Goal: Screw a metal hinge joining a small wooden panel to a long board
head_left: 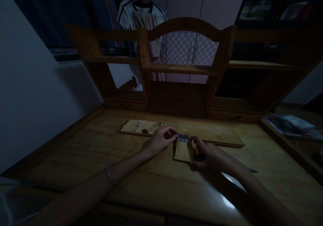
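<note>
A metal hinge [183,138] lies where the small wooden board [183,151] meets the long wooden plank [212,134] behind it. My left hand [164,137] is at the hinge's left end, thumb and index finger pinched together; whatever is between the fingertips is too small to make out. On the right side, my right hand [208,154] grips the small board, with a finger by the hinge's right end and the thumb at the near corner. Something orange-yellow [197,151] shows beneath that hand, mostly hidden.
A patterned sheet [137,126] lies on the plank's left part. The wooden desk [141,192] carries a shelf unit [176,98] along its back. A thin grey object [253,170] rests beyond my right forearm. Papers or bags [290,125] sit past the right edge.
</note>
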The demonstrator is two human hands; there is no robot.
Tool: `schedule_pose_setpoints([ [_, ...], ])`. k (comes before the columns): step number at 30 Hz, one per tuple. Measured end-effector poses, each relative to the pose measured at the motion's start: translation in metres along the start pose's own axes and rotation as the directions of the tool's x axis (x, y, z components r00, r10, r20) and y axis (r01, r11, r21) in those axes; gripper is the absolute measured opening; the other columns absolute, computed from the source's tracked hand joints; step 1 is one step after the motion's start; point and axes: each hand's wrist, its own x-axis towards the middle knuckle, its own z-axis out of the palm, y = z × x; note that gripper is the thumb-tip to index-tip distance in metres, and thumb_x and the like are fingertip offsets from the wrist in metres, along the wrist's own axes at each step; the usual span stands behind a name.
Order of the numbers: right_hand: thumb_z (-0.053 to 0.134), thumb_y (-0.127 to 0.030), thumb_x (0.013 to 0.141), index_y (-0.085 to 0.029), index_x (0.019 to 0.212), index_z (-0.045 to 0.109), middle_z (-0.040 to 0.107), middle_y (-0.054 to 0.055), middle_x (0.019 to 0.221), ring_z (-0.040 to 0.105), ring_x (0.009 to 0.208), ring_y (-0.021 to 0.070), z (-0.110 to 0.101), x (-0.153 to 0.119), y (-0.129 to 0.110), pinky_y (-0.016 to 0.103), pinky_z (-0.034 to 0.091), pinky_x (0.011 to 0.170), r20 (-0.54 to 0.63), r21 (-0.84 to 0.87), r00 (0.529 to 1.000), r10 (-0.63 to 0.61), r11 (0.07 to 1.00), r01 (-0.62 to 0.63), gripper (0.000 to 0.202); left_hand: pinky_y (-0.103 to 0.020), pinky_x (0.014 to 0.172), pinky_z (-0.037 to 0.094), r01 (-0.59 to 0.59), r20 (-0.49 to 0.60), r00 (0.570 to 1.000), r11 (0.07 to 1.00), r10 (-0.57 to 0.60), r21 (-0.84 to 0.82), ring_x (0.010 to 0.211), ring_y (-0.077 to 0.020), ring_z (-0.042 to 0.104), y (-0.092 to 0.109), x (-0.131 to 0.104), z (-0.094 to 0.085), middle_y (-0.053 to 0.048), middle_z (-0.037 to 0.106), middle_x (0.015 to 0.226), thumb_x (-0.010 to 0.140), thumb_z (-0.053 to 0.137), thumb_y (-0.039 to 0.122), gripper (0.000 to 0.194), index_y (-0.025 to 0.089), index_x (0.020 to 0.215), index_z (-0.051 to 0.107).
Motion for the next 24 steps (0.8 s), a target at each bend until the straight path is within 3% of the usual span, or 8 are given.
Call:
schedule_pose_setpoints([
  [24, 0.071, -0.064, 0.072, -0.023, 0.139, 0.038, 0.068, 0.01, 0.103, 0.065, 0.09, 0.027, 0.001, 0.0018, -0.0015, 0.036, 0.048, 0.075, -0.005, -0.001, 1.0, -0.015, 1.0, 0.015, 0.085, -0.025, 0.075, 0.054, -0.003, 0.028, 1.0, 1.0, 0.004, -0.021, 0.083, -0.0151, 0.066, -0.0007, -0.0018, -0.0004, -0.002, 0.07, 0.09, 0.086, 0.065, 0.023, 0.009, 0.019, 0.093, 0.069],
])
